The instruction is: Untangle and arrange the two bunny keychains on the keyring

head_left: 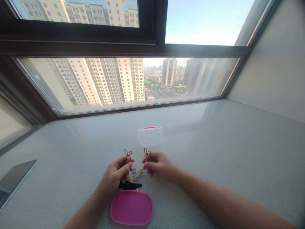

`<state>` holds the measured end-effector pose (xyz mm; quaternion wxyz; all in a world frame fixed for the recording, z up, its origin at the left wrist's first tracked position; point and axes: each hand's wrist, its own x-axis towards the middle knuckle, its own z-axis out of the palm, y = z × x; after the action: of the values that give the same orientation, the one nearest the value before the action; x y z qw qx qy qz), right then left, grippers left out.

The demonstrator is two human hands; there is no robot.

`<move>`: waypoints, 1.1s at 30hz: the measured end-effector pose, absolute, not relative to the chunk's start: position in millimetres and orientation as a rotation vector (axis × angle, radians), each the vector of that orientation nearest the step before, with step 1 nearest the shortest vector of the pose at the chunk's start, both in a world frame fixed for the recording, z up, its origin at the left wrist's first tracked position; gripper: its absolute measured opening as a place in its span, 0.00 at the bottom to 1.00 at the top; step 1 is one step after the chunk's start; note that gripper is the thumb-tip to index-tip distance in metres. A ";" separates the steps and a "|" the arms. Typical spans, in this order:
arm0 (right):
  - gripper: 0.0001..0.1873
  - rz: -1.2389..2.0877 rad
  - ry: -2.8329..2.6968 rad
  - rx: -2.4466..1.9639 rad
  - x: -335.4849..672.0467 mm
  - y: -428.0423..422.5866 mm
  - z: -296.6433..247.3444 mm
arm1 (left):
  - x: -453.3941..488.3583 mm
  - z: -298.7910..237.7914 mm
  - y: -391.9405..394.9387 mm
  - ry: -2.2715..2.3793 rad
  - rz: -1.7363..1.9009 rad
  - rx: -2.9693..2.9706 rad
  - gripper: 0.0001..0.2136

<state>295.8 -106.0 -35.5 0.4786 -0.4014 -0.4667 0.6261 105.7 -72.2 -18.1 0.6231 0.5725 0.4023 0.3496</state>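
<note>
My left hand (116, 175) pinches a small gold hair clip with rabbit ears (128, 155), held upright. My right hand (158, 163) pinches a second rabbit-ear clip (147, 154) the same way, a short gap from the first. Below and between the hands lie more clips on the sill: a black one (130, 185) and a gold one (138, 173). A pink oval lid (131, 207) lies flat just in front of them. A clear plastic box (150, 135) with pink showing through it stands a little beyond the hands.
The grey stone window sill (214, 152) runs wide to left and right. A dark flat slab, perhaps a phone or tablet, (14, 179) lies at the far left. The dark window frame (143, 106) closes the back; a wall (274, 73) rises on the right.
</note>
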 end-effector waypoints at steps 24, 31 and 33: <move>0.17 1.636 -1.136 -0.897 298.3 -107.0 -33.6 | 105.4 -20.1 -70.4 0.963 0.853 1.228 0.11; 0.17 1.629 -1.181 -0.914 298.5 -107.5 -34.1 | 105.0 -25.3 -69.6 0.924 0.877 1.231 0.08; 0.18 1.618 -1.212 -0.924 298.4 -107.5 -33.7 | 104.4 -26.3 -69.2 0.931 0.878 1.239 0.08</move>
<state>298.4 -107.5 -33.7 0.4434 -0.3728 -0.4888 0.6523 104.4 -69.2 -26.3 0.6288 0.5409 0.4065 0.3830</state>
